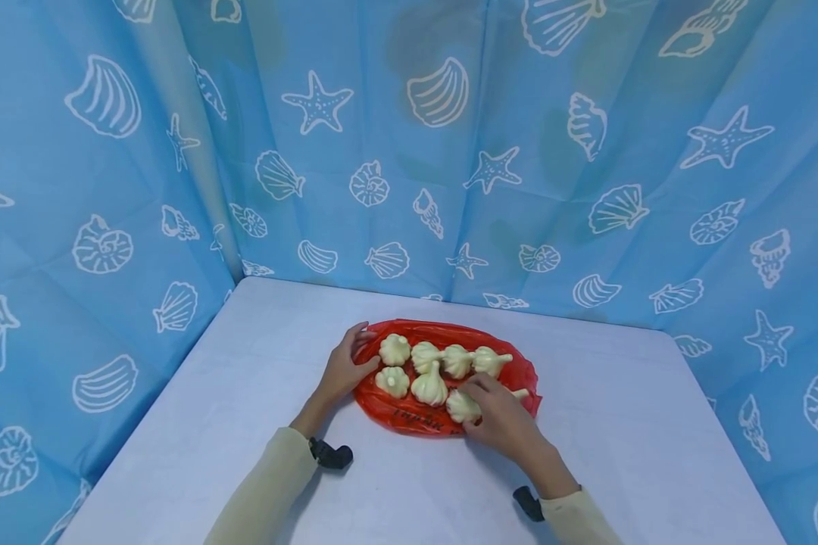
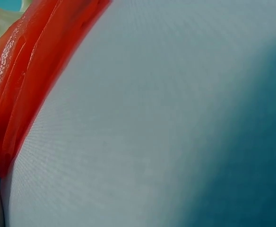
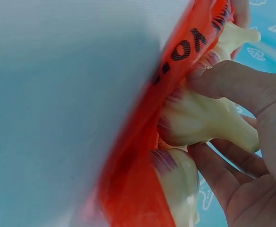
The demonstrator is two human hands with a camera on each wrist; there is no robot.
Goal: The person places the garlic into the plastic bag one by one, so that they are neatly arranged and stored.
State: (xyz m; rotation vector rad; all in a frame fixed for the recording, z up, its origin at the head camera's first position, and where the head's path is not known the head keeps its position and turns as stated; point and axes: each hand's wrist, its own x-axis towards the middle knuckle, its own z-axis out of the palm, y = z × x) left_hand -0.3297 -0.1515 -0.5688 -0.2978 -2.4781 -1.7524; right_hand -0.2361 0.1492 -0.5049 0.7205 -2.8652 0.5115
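Note:
Several pale garlic bulbs [image 1: 429, 387] sit in two rough rows in a red plastic bag [image 1: 388, 415] with its mouth spread wide. My right hand [image 1: 501, 418] pinches a garlic bulb [image 3: 194, 116] at the near row, thumb on one side and fingers on the other. Beyond that hand a bulb's stem [image 1: 520, 394] shows, the rest being covered. Spread along the bag's left rim, my left hand [image 1: 341, 372] touches the plastic with its fingers and thumb. Only a sliver of that hand appears in the left wrist view, beside the bag's side [image 2: 38, 61].
The bag lies on a white-covered table [image 1: 245, 333], toward its far half. Behind and to the left hangs a blue curtain [image 1: 395, 189] printed with white shells and starfish. Dark bands with black mounts [image 1: 332, 456] circle both wrists.

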